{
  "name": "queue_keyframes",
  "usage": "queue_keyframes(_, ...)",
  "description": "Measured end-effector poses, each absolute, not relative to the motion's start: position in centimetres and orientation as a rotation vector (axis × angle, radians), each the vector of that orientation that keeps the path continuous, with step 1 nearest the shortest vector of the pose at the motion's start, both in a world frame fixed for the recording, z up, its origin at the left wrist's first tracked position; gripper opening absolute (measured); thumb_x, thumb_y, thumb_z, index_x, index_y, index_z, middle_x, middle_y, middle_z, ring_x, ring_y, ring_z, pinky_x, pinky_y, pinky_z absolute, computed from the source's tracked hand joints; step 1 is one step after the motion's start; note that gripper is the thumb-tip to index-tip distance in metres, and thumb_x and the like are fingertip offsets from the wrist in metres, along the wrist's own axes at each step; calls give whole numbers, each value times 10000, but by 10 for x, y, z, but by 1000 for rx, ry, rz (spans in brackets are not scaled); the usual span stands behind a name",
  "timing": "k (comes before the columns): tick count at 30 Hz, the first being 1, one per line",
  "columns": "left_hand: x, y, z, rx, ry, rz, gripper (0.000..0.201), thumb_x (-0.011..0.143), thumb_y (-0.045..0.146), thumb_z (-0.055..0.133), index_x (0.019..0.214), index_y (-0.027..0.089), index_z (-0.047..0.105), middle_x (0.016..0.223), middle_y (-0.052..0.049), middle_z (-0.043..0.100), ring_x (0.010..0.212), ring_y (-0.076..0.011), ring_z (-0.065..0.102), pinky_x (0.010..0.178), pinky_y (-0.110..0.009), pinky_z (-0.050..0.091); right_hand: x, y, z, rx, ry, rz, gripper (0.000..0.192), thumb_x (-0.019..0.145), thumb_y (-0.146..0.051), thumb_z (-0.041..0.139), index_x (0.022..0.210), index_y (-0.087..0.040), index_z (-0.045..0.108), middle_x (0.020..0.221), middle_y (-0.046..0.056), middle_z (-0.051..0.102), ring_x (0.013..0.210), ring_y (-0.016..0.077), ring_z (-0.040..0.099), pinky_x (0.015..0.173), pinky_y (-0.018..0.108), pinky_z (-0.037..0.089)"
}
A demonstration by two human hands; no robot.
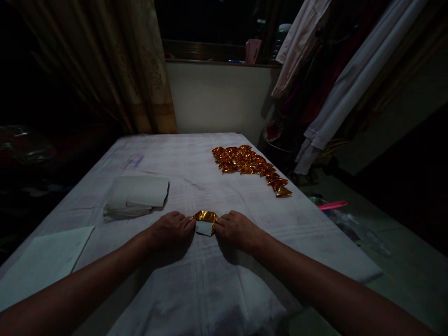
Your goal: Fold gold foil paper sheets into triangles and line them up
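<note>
A small sheet of gold foil paper point(206, 216), partly folded, lies on the cloth in front of me, its pale back showing at the near side. My left hand point(172, 227) pinches its left edge, fingers closed. On the other side my right hand point(234, 228) grips the right edge, also closed. Farther off to the right rests a pile of folded gold foil pieces point(245, 161). Left of my hands is a stack of pale paper sheets point(138, 193).
A white cloth covers the table point(189, 154). One flat white sheet point(49, 256) lies at the near left. Clothes point(336, 88) hang at the right, above a pink-handled object point(332, 205) on the floor. Behind are a curtain point(140, 70) and a sill with a pink cup point(252, 50).
</note>
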State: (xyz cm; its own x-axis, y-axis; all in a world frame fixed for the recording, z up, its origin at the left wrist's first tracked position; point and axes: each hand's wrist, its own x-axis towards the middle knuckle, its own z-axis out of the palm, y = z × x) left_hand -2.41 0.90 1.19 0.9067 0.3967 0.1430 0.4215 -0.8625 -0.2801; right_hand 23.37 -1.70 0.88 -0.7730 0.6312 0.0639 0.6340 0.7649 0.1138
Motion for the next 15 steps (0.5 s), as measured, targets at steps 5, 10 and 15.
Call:
queue_keyframes(5,-21,6,9,-2703,-729,-198,137,936,118,487,885,157,609,746,-53,669,622,-197,631,615,-338,487,232,-18,5,-1025,-2906,-323,138,977,-102,536,1018,-132,665,977,104,733,809,209,663,664,341,416)
queue_keyframes(10,-25,3,16,-2812,-887,-284,41,930,204,575,951,195,609,857,-38,723,738,-193,676,680,-317,496,235,-18,-13,-1000,-2730,-391,127,928,-68,568,916,-147,667,879,73,732,747,189,654,624,325,396)
queue_keyframes(15,-24,3,16,-2804,-931,-274,47,902,174,594,936,199,615,809,-30,710,705,-189,656,652,-299,471,241,-16,-27,-988,-2518,-334,119,939,-120,564,925,-176,667,820,54,720,739,160,644,658,282,411)
